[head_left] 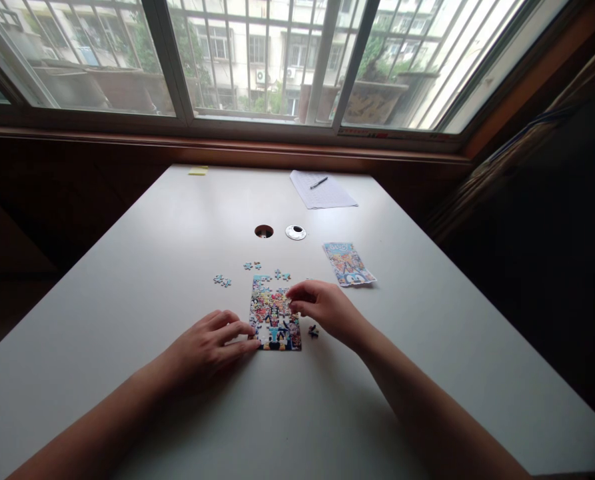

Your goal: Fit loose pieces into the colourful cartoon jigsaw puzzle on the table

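A partly filled jigsaw puzzle [276, 317] lies on the white table, with many small colourful figures and some pale gaps near its top and lower part. My left hand [214, 343] rests at its lower left edge, fingers spread and fingertips touching the border. Over the puzzle's upper right side, my right hand [322, 305] is closed in a pinch; whatever is between thumb and forefinger is too small to make out. A loose dark puzzle piece [313, 331] sits just right of the puzzle. More loose pieces lie in small groups, such as the pieces at left [222, 281] and above [252, 265].
A printed picture sheet [348, 265] lies right of the puzzle. Farther back are a round cable hole [264, 232], its metal cover [296, 232], papers [322, 192] with a pen [318, 183], and yellow sticky notes [198, 171]. A barred window is behind the table [127, 267].
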Available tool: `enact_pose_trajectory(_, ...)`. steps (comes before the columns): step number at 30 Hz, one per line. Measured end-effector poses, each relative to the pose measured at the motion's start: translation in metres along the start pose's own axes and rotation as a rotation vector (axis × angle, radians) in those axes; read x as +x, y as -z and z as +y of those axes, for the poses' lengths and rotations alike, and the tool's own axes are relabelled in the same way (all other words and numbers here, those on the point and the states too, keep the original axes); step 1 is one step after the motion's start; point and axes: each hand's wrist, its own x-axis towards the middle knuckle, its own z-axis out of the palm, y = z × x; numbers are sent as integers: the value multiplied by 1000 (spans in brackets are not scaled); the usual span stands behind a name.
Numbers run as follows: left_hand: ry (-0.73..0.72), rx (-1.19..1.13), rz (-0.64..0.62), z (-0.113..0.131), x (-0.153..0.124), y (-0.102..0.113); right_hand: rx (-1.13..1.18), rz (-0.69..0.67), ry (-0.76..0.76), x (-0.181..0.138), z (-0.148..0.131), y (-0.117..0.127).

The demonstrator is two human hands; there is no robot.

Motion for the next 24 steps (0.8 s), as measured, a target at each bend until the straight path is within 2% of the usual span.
enact_pose_trajectory(5, -2, 10, 15, 0, 0, 0, -182, 41, 137, 1, -1, 1)
enact_pose_trajectory(10, 1, 9, 10, 0, 0, 0, -192, 56, 168, 2, 2, -1)
enact_pose_trajectory(24, 18, -2, 27, -1, 0, -1, -209, -159, 208, -5, -15, -24)
